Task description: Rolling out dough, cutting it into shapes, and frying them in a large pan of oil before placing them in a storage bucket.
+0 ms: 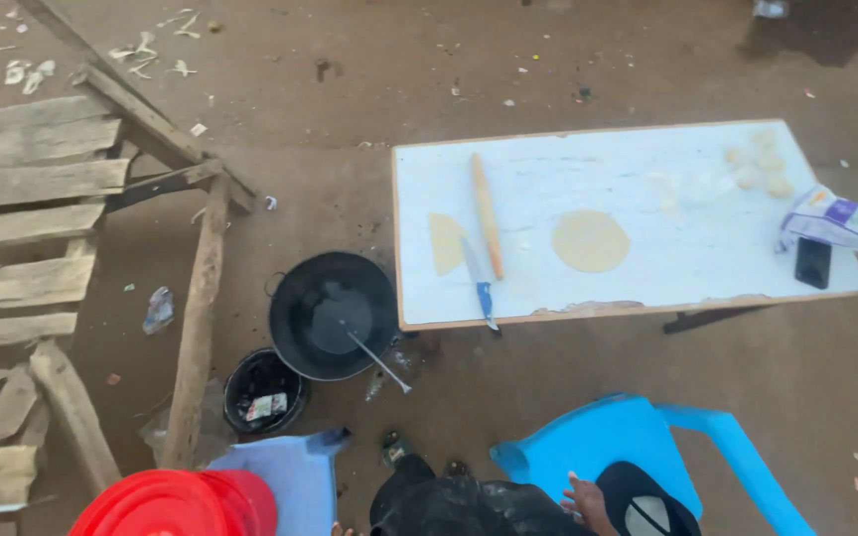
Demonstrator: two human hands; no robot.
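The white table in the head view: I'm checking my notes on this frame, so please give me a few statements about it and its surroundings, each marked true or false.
1. A wooden rolling pin lies on the white rectangular table. True.
2. The flat round dough disc sits in the black pan. False: it lies on the table.
3. A blue-handled knife lies beside the rolling pin. True.
4. The right hand holds the black phone. False: it rests on the blue plastic chair.
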